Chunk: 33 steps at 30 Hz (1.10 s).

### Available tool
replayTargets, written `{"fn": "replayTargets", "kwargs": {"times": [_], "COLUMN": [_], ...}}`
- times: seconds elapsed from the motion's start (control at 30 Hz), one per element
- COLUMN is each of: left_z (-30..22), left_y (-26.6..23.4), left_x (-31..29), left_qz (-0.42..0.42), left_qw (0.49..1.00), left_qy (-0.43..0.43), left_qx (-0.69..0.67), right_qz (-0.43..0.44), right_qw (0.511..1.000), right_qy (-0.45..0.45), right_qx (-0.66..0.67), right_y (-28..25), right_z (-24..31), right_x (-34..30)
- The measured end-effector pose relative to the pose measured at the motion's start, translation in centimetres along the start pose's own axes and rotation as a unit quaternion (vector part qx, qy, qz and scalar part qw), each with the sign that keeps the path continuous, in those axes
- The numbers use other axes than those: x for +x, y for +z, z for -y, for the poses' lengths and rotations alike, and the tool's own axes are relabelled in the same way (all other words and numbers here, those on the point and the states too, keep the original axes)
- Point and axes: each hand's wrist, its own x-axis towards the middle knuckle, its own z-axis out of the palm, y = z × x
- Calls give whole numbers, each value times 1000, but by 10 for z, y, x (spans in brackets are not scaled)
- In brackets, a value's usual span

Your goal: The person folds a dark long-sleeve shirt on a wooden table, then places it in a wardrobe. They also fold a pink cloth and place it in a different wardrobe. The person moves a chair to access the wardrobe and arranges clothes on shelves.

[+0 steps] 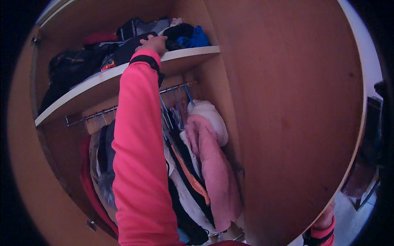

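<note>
My left hand reaches up to the wardrobe's top shelf, its fingers apart on a pile of dark folded clothes. No garment is visibly lifted in it. The bright pink sleeve with a black cuff band crosses the middle of the view. At the lower right, my right hand is at the outer edge of the open wardrobe door; the door covers its fingers. Around the left hand lie a blue cloth, a dark red item and black clothes.
Under the shelf a metal rail carries several hangers. From it hang a pink fluffy coat with a pale hood, a red garment and other dark and light clothes. Dark furniture stands beyond the door at the right.
</note>
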Motion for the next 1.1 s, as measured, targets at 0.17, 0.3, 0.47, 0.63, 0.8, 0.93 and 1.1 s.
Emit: {"fn": "replayTargets", "kwargs": {"times": [0.17, 0.3, 0.47, 0.63, 0.8, 0.93, 1.1], "left_z": [11, 41, 70, 108, 123, 127, 116], "left_y": [5, -3, -12, -22, -30, -43, -77], "left_x": [17, 10, -1, -13, -34, -67, -102], "left_qz": [-105, -308, -370, -395, -405, -410, -358], "left_qw": [992, 911, 655, 551, 691, 880, 910], "left_qy": [16, -76, -86, -54, -104, -59, 47], "left_qx": [-63, -265, -653, -733, -590, -230, -201], "right_qz": [-41, -43, -25, 7, 68, 112, 156], "right_qw": [999, 998, 998, 997, 997, 993, 987], "right_qy": [-5, -25, -49, -73, -35, 22, 19], "right_qx": [-27, -34, -33, -20, -7, 32, 40], "right_y": [-6, -9, -11, -17, -43, -57, -64], "right_z": [-11, -14, -16, -17, -1, 21, 54], "right_x": [-13, -20, -25, -17, 30, 80, 129]}}
